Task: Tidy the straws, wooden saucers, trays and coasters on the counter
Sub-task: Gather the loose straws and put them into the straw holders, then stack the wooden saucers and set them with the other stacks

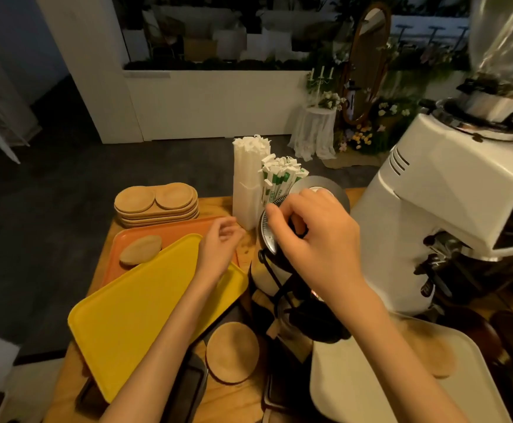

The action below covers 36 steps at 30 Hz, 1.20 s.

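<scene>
We're on the straws step: right hand (313,236) curls at the base of the green-wrapped straws (279,178) at the back of the counter (246,251), but we can't tell if it grips them. Left hand (218,248) hovers loose & empty over the orange tray (169,230). Next, prob. square that bundle upright vs. the white-wrapped straws (247,178)

The grinder (432,209) walls off the right side. At the far edge the saucer stack (157,206) and the upright straws (246,184) stand with a small gap between them. The yellow tray (145,312) lies askew over the orange tray (169,232), leaving only its far left corner open, where a saucer (140,250) sits. A narrow strip of bare counter (245,254) runs between the trays and the pot (266,239); the left hand (218,245) hangs over it. Nearer, a coaster (232,352) lies between the yellow tray and the white tray (371,392).
</scene>
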Tool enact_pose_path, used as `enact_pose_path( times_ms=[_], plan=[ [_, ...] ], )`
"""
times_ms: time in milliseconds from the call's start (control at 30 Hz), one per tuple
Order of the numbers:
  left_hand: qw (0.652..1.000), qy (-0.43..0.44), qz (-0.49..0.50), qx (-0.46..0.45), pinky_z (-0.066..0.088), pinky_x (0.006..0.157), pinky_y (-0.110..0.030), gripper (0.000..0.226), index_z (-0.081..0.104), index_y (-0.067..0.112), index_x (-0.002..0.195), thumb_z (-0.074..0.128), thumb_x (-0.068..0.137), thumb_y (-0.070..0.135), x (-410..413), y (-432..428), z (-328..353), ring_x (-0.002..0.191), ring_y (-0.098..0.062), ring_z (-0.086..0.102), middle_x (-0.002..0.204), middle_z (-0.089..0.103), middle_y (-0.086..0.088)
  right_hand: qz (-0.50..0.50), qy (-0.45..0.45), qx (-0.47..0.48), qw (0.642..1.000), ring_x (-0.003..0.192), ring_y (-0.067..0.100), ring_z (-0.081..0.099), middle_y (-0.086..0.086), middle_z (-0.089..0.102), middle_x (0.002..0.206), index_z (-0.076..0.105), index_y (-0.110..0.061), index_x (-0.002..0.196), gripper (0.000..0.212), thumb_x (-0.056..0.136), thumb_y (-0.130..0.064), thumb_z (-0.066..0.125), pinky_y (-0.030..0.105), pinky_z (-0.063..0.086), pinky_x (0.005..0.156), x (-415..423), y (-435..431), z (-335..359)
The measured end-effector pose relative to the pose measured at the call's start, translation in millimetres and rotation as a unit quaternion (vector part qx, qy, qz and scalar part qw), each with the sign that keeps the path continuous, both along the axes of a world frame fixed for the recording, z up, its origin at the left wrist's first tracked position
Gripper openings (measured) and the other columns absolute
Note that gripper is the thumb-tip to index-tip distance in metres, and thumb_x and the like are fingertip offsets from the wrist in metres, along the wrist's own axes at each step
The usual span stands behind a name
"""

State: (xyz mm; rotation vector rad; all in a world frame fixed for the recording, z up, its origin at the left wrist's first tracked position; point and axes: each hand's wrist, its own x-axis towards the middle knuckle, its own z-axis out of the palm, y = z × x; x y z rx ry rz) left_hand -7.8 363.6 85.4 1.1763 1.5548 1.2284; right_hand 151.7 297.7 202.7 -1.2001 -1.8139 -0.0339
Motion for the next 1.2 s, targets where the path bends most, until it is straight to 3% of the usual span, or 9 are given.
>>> enact_pose_path(
  times_ms=[100,167,333,533,667,767,867,1200],
  plan=[
    [0.998,-0.064,-0.022,-0.008,0.054,0.069,-0.024,0.009,0.065,0.018,0.100,0.059,0.094,0.014,6.8,-60.2,1.3,0.084,-0.018,0.065,0.093,0.069,-0.004,0.034,0.041,0.040,0.998,0.065,0.016,0.042,-0.006,0.043,0.063,0.051,-0.012,0.064,0.034,0.095,-0.020,0.063,0.031,0.036,0.058,6.4,-16.6,-3.8],
    [0.995,-0.097,-0.027,-0.024,0.052,0.061,-0.022,0.011,0.066,0.014,0.096,0.055,0.096,0.013,14.8,-99.4,-2.7,0.071,-0.013,0.062,0.082,0.069,-0.004,0.041,0.065,0.051,0.996,0.065,0.013,0.039,-0.007,0.043,0.064,0.049,-0.013,0.064,0.034,0.096,-0.018,0.061,0.023,0.032,0.061,10.1,-34.5,-14.1],
    [0.985,-0.143,-0.039,-0.092,0.048,0.051,-0.022,0.016,0.068,0.010,0.092,0.054,0.097,0.015,33.9,-195.2,-26.8,0.059,-0.011,0.059,0.069,0.065,-0.003,0.064,0.065,-0.080,0.993,0.062,0.014,0.044,-0.003,0.048,0.062,0.052,-0.010,0.066,0.034,0.097,-0.023,0.059,0.025,0.034,0.058,15.0,-90.3,-71.9],
    [0.967,-0.174,-0.074,-0.172,0.044,0.047,-0.022,0.022,0.069,0.010,0.087,0.050,0.098,0.012,38.3,-274.9,-58.5,0.055,-0.013,0.055,0.063,0.063,0.000,0.025,0.065,-0.220,0.973,0.064,0.013,0.051,-0.003,0.054,0.066,0.059,-0.013,0.072,0.030,0.097,-0.028,0.060,0.034,0.043,0.057,39.9,-164.7,-135.3],
    [0.955,-0.172,-0.080,-0.229,0.039,0.043,-0.020,0.022,0.066,0.003,0.084,0.049,0.098,0.008,43.8,-304.4,-67.5,0.048,-0.012,0.050,0.061,0.057,-0.007,-0.024,0.075,-0.282,0.956,0.070,0.010,0.057,-0.007,0.060,0.073,0.064,-0.018,0.080,0.022,0.096,-0.032,0.058,0.022,0.043,0.061,72.4,-206.8,-151.3],
    [0.948,-0.160,-0.110,-0.253,0.038,0.042,-0.019,0.022,0.065,-0.001,0.086,0.048,0.098,0.007,53.8,-315.3,-68.2,0.047,-0.011,0.050,0.061,0.056,-0.008,-0.069,0.103,-0.295,0.947,0.077,0.008,0.060,-0.012,0.062,0.078,0.065,-0.025,0.086,0.013,0.096,-0.031,0.059,0.012,0.041,0.065,102.5,-232.7,-153.4],
    [0.949,-0.139,-0.133,-0.251,0.040,0.045,-0.020,0.023,0.065,-0.001,0.087,0.046,0.099,0.007,67.5,-319.4,-68.5,0.049,-0.011,0.051,0.062,0.057,-0.008,-0.100,0.126,-0.306,0.938,0.081,0.009,0.061,-0.013,0.063,0.084,0.064,-0.031,0.091,0.008,0.096,-0.030,0.058,0.012,0.043,0.067,134.1,-249.2,-153.7],
    [0.961,-0.081,-0.117,-0.239,0.043,0.048,-0.019,0.023,0.068,0.008,0.086,0.049,0.098,0.012,125.8,-311.0,-80.5,0.051,-0.010,0.053,0.060,0.062,-0.002,-0.143,0.092,-0.299,0.939,0.094,0.001,0.060,-0.017,0.063,0.097,0.064,-0.024,0.107,0.014,0.095,-0.018,0.061,0.008,0.044,0.076,247.2,-237.7,-133.1]
  ],
)
